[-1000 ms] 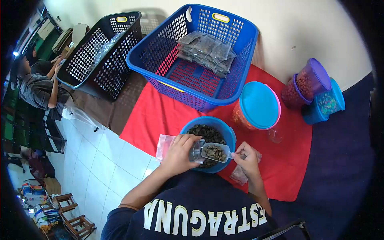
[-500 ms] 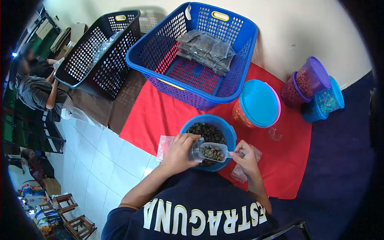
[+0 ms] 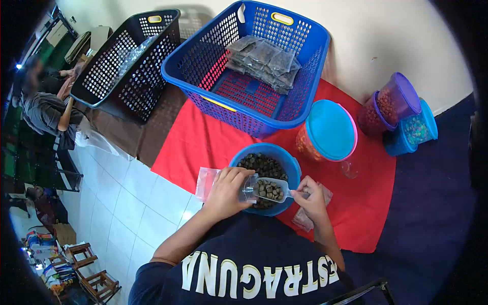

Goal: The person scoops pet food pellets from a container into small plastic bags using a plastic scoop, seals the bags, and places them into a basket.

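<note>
My left hand [image 3: 229, 192] is closed round a clear plastic bag [image 3: 206, 183], its mouth facing the scoop. In my right hand [image 3: 312, 197] is the handle of a clear plastic scoop [image 3: 270, 190], filled with small dark greenish-brown round pieces. The scoop's front edge meets the bag's mouth; whether it reaches inside I cannot tell. Below both hands stands a blue tub [image 3: 292, 163] holding many of the same dark pieces [image 3: 264, 163]. More clear bags [image 3: 303, 220] lie on the red cloth beneath my right forearm.
A blue basket [image 3: 244, 119] holding filled flat packets [image 3: 264, 61] stands behind the tub, beside a black basket [image 3: 147, 94]. Lidded containers [image 3: 330, 129] and purple tubs [image 3: 399, 96] stand on the right of the red cloth [image 3: 356, 213]. Another person [image 3: 48, 112] is at far left.
The scoop and both hands stay nearly in place, the scoop tilting slightly. The pieces in the scoop have shifted. The other person's hands have moved a little.
</note>
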Demonstrator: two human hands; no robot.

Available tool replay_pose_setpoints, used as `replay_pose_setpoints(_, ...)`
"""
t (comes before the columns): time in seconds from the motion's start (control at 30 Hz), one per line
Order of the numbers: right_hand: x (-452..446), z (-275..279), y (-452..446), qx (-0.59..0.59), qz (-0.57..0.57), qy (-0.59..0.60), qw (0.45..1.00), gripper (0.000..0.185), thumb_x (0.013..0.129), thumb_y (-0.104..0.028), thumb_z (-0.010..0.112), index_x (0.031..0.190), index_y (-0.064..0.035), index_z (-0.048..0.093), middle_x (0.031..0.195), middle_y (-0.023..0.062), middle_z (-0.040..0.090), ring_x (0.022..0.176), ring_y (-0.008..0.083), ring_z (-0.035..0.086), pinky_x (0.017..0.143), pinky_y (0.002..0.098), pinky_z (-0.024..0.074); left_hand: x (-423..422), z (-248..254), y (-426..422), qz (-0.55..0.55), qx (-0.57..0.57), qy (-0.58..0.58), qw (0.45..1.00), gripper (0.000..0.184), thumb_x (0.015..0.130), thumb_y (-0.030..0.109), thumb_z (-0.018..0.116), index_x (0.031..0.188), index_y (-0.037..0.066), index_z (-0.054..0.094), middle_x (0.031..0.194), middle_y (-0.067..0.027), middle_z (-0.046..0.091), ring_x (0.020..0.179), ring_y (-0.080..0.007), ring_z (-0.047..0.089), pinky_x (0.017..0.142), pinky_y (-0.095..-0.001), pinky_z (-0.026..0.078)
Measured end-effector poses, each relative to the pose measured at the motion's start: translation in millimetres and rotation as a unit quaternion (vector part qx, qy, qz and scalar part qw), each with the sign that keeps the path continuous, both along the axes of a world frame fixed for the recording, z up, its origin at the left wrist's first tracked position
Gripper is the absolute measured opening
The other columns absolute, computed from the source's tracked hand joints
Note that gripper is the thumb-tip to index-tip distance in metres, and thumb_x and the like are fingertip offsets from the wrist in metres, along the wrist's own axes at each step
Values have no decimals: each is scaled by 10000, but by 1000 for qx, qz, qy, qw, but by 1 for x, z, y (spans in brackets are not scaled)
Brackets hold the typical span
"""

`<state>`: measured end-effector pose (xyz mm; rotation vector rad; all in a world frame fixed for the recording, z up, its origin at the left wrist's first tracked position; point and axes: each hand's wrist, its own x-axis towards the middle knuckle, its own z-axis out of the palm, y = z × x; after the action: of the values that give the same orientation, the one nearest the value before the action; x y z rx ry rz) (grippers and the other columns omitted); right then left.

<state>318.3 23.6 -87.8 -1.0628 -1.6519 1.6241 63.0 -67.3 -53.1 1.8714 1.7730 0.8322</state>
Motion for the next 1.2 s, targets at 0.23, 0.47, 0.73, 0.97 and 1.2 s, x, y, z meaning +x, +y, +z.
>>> replay_pose_setpoints(0.23,1,-1,0,-28,6,-1,1000,208,837,-42,685,835,-49,478,733,-19,550,701,28,513,607,192,421,3,-1,1,3,13,-17,1000,722,539,128,821,1198,59,533,1149,-120,557,1114,-325,503,965,-429,408)
replay_pose_setpoints(0.47,-5,9,8,-42,-4,46,998,222,847,-48,683,817,-67,464,723,-32,528,677,9,469,587,183,379,6,1,6,3,27,4,1000,709,536,121,814,1188,58,540,1141,-120,560,1103,-324,510,949,-426,414)
replay_pose_setpoints(0.73,-2,24,5,-29,10,11,999,221,853,-47,676,823,-65,458,724,-19,545,697,14,487,601,184,396,10,-3,5,-8,45,-26,999,717,530,98,804,1194,64,535,1137,-118,564,1107,-323,514,957,-420,416)
replay_pose_setpoints(0.97,-4,25,-2,-39,17,38,998,219,849,-38,676,834,-59,459,725,-8,563,718,23,514,612,207,426,9,-1,1,-5,47,-20,999,717,527,90,804,1191,67,534,1138,-112,564,1102,-321,514,953,-418,419)
replay_pose_setpoints(1.2,-3,16,-8,-40,21,16,999,219,851,-6,652,823,-62,442,764,-12,553,705,11,504,613,175,416,10,0,-3,-12,35,-31,999,718,535,89,801,1200,68,530,1138,-111,562,1099,-318,513,954,-419,416)
